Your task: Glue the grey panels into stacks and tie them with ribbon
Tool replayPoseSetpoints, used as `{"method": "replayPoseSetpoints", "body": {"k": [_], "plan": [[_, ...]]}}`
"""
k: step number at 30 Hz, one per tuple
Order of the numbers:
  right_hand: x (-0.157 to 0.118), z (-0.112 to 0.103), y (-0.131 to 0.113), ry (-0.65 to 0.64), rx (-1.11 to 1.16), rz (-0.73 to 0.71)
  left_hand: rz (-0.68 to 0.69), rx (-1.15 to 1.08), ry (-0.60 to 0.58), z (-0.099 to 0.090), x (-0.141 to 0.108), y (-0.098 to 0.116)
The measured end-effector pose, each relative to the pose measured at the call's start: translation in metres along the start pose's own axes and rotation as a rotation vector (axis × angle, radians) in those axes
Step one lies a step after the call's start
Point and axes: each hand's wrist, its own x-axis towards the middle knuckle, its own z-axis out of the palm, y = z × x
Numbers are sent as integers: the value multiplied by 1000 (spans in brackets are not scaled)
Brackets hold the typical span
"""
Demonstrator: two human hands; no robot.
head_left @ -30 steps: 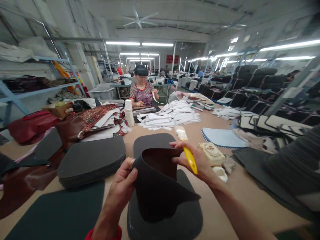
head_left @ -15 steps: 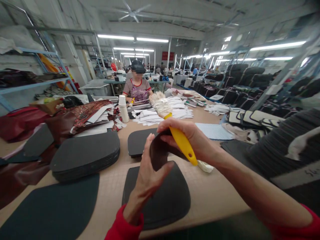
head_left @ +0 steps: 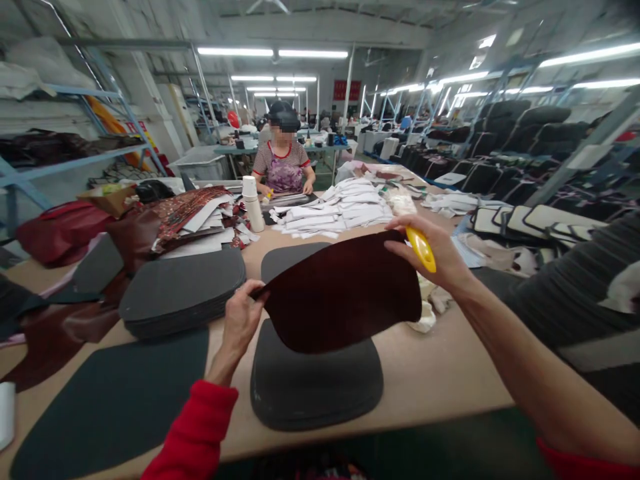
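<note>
A dark brown, thin panel (head_left: 345, 293) with rounded corners is held up between both hands above the table. My left hand (head_left: 245, 313) pinches its left corner. My right hand (head_left: 425, 247) grips the upper right edge and also keeps a yellow-handled brush (head_left: 421, 249) in its palm; the pale bristles (head_left: 400, 200) point away from me. Under the panel lies a stack of dark grey rounded panels (head_left: 317, 387). Another grey stack (head_left: 290, 260) behind it is partly covered by the held panel.
A taller grey stack (head_left: 183, 287) and a dark green sheet (head_left: 115, 400) lie to the left. White strips (head_left: 345, 207) are piled further back near a white bottle (head_left: 253, 210). Across the table sits a person (head_left: 283, 160). A crumpled pale cloth (head_left: 425, 320) lies at right.
The brown panel, bent between my hands before, is now spread out flatter. My hands have moved apart, the left one leftward and the right one rightward with the brush.
</note>
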Motion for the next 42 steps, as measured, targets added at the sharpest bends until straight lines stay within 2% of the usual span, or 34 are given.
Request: {"method": "replayPoseSetpoints", "body": {"k": [3, 6, 8, 12, 14, 17, 22, 24, 29, 30, 32, 34, 36, 39, 42], "plan": [[-40, 0, 10, 11, 12, 36, 146, 74, 37, -28, -6, 12], [-104, 14, 25, -58, 64, 117, 251, 138, -74, -40, -34, 4], [-154, 40, 42, -151, 41, 197, 218, 217, -168, -34, -60, -19], [-240, 103, 78, -297, -24, 215, 50, 359, -327, -4, -107, -78], [-266, 122, 88, -310, -26, 233, 4, 388, -363, 6, -123, -97], [-280, 125, 92, -306, -20, 282, -18, 388, -391, 10, -134, -107], [-273, 114, 86, -290, -20, 323, -63, 313, -373, 7, -137, -106], [-270, 111, 80, -316, -33, 314, -106, 229, -321, 8, -133, -105], [-249, 99, 58, -539, -6, 186, -309, -150, -107, 15, -103, -85], [-238, 97, 53, -536, 4, 156, -344, -256, -99, 18, -94, -78], [-203, 97, 43, -446, 34, 119, -355, -453, -125, 25, -75, -61], [-156, 103, 32, -354, 110, 87, -288, -566, -203, 33, -57, -41], [-105, 112, 20, -364, 231, 74, -187, -620, -332, 40, -40, -21], [-42, 123, 5, -517, 480, 29, -64, -716, -524, 44, -21, 9], [-13, 121, -3, -692, 614, 33, -22, -811, -613, 36, -9, 32]]}}
